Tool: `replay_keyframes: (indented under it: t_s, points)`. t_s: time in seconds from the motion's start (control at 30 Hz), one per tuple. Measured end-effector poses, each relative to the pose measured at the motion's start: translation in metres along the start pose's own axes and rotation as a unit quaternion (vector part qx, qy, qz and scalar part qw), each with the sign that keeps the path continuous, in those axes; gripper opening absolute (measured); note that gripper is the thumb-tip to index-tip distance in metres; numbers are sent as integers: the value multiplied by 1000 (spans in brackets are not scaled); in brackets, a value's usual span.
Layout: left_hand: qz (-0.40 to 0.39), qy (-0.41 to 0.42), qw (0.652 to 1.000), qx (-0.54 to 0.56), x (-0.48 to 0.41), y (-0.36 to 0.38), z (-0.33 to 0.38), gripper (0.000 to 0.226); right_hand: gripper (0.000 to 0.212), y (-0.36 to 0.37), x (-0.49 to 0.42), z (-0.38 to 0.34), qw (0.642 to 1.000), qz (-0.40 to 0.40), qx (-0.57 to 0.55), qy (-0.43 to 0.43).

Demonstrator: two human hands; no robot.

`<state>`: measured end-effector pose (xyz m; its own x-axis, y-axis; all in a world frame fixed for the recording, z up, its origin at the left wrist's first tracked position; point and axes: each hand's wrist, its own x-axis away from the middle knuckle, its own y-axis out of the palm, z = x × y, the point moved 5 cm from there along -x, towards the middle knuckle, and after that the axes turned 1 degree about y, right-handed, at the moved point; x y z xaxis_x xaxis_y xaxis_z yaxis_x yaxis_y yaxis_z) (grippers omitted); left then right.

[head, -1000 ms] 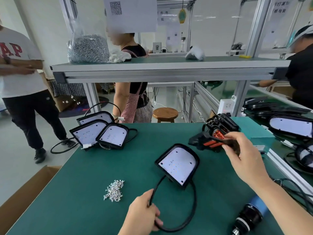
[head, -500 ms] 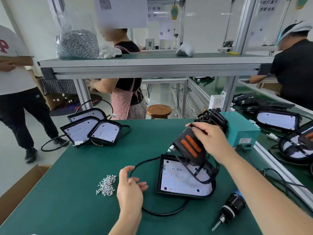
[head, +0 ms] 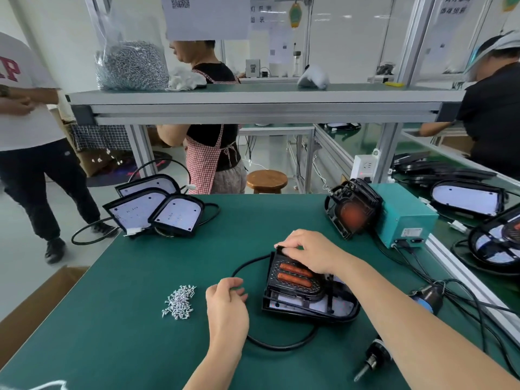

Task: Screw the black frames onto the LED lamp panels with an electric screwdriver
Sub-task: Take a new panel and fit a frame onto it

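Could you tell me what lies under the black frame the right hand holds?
An LED lamp panel; its white face shows through the black frame, the rest hidden by frame and right hand.

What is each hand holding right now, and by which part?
The right hand grips the black frame at its far edge. The left hand lies at the cable loop; a hold there cannot be told.
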<state>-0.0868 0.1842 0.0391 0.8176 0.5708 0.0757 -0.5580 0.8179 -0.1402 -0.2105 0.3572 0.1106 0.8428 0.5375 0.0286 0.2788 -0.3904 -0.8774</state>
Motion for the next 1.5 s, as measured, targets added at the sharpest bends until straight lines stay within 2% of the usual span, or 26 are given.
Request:
replay_keyframes:
  t_s: [0.17,0.27,0.4,0.57,0.67,0.73,0.83,0.93,1.1,1.17,1.23,1.3,1.4,1.5]
  points:
    - [7,58,996,-72,5,1,9,37,39,8,7,3,997,-72,8,24]
    - [42,90,991,-95,14,-3,8,27,41,6,11,9,998,-31,-1,51]
    - [101,154,973,-139,32,-8,10,17,32,-3,11,22,992,44,-58,103]
    - [65,133,977,-154,42,-5,8,19,25,-3,21,30,971,96,-104,193]
    - [31,83,987,-130,49,-2,-1,18,25,4,29,29,963,99,-117,223]
    - [-4,55,995,-89,54,2,-4,18,29,9,35,30,957,109,-127,238]
    - [-55,40,996,-56,52,9,-4,22,21,18,46,26,953,114,-132,246]
    - [-91,34,994,-47,38,12,5,17,27,27,55,17,949,126,-144,249]
    - [-94,30,992,-82,16,17,15,43,20,49,67,0,932,183,-180,258]
    - [-107,28,990,-82,13,17,16,45,17,59,72,-5,917,214,-210,263]
    - [-133,36,988,-73,12,16,17,45,20,65,77,-7,902,238,-239,271]
    - [-155,31,985,-72,12,17,17,33,29,68,80,-8,894,238,-258,280]
    - [-173,21,983,-50,12,20,19,17,45,69,84,-12,903,227,-248,266]
    - [-161,14,986,-33,10,20,18,16,57,73,97,-28,921,247,-210,217]
